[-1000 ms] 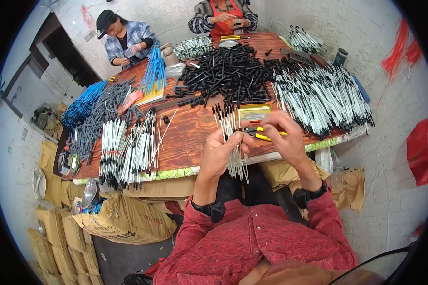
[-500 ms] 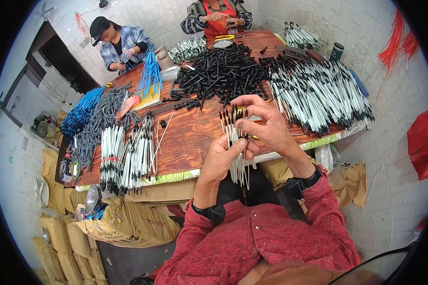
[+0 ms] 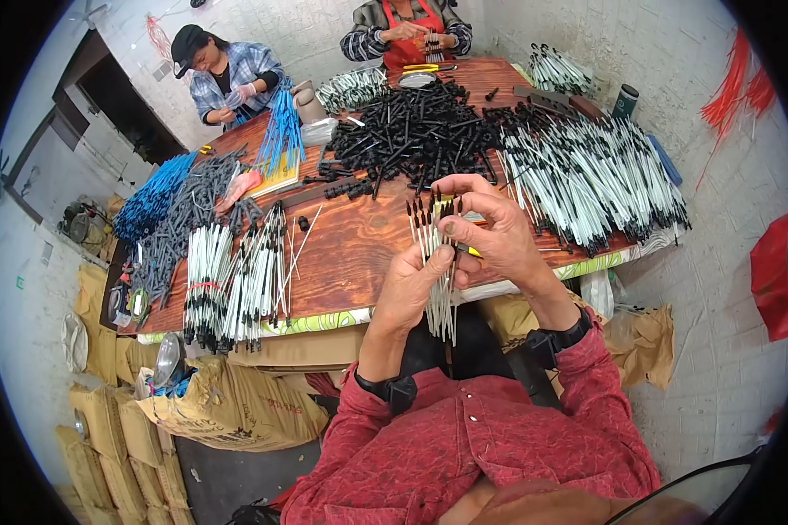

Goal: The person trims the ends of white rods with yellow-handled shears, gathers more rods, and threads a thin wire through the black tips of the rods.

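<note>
In front of my chest, my left hand (image 3: 404, 289) is closed round a fanned bundle of thin white sticks (image 3: 442, 313) with dark pointed tips. The sticks stand roughly upright, tips up and pale ends hanging below the hand. My right hand (image 3: 502, 238) is at the right side of the same bundle, thumb and fingers pinched close to the dark tips. Its fingers partly hide the sticks they touch. Behind the hands, a pile of black plastic pieces (image 3: 416, 131) covers the middle of the table. White sticks with black ends (image 3: 595, 179) lie heaped to the right.
More white sticks (image 3: 208, 271) lie on the wooden table (image 3: 346, 254) at left, beside grey pieces (image 3: 193, 206) and blue sticks (image 3: 153, 197). A dark cup (image 3: 624, 101) stands far right. Two people work across the table. Below, at left, stands a stuffed sack (image 3: 236, 407).
The view has shifted slightly. Both hands stay at the bundle, with only small finger movement. The co-worker at left has shifted their hands a little.
</note>
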Motion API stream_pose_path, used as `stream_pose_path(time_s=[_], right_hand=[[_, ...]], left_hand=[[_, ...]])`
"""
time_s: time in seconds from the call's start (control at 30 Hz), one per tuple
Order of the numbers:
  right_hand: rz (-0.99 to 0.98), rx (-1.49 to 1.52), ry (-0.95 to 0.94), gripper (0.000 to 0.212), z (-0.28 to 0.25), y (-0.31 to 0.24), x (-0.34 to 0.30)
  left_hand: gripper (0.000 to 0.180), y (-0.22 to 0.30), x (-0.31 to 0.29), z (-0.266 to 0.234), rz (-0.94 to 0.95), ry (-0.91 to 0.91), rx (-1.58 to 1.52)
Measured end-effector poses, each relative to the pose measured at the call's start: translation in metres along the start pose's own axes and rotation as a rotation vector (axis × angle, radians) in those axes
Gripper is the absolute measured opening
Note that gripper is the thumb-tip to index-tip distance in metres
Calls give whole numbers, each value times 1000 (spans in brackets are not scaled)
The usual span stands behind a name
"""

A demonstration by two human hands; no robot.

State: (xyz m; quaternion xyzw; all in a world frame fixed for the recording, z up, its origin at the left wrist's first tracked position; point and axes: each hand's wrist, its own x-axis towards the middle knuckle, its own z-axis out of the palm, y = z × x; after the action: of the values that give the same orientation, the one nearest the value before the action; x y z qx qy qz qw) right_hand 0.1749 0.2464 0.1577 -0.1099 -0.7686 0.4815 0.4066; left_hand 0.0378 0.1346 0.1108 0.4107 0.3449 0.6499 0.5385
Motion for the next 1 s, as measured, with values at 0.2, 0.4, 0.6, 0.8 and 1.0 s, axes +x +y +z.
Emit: stream_pose_path(time_s=[0.2,0.4,0.6,0.8,1.0], right_hand=[[12,34,34,16,4,-4,0],[-13,-11,21,15,4,-3,-1],[48,100,-3,18,10,-9,-5],[-66,700,-1,36,37,11,-20],[530,707,-700,83,78,96,-105]], left_hand=[[28,1,-1,1,-5,15,-4],[28,2,-4,4,18,24,1],[27,7,-11,7,1,17,90],[24,18,-48,8,-44,-48,83],[23,12,-65,-20,-83,-166,19]])
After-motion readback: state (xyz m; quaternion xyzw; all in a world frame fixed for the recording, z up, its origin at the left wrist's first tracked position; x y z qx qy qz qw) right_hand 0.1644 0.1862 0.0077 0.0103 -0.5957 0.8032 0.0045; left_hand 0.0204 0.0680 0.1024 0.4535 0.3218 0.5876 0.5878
